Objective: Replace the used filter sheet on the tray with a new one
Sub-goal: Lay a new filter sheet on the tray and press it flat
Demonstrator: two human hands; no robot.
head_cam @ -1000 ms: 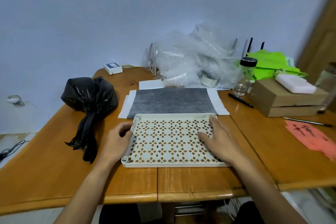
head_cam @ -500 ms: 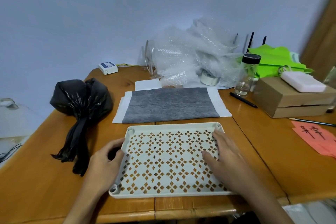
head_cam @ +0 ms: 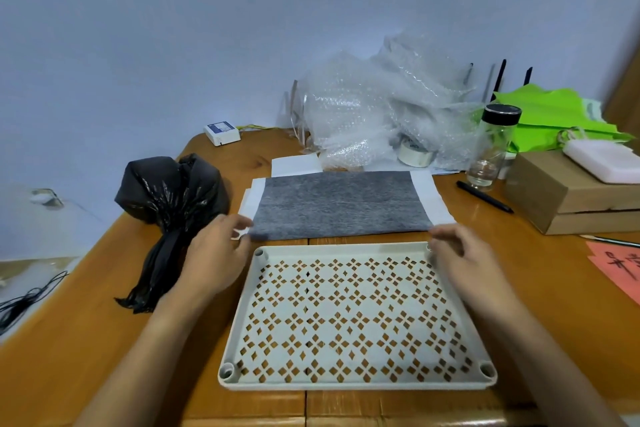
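Note:
An empty white perforated tray (head_cam: 356,385) lies on the wooden table right in front of me. Just beyond its far rim a grey filter sheet (head_cam: 339,204) lies flat on top of white sheets (head_cam: 437,210). My left hand (head_cam: 214,253) is at the grey sheet's near left corner, thumb and forefinger closed around it. My right hand (head_cam: 465,255) is blurred and reaches the sheet's near right corner; its grip is unclear. Neither hand touches the tray.
A knotted black plastic bag (head_cam: 173,191) sits left of the sheets. Behind them are bubble wrap (head_cam: 381,107), a tape roll (head_cam: 414,152) and a glass bottle (head_cam: 491,149). A pen (head_cam: 485,196), cardboard box (head_cam: 571,198) and pink paper (head_cam: 620,267) lie to the right.
Both hands have left the tray and moved forward to the near corners of the grey sheet. The tray now sits closer to me than a second ago.

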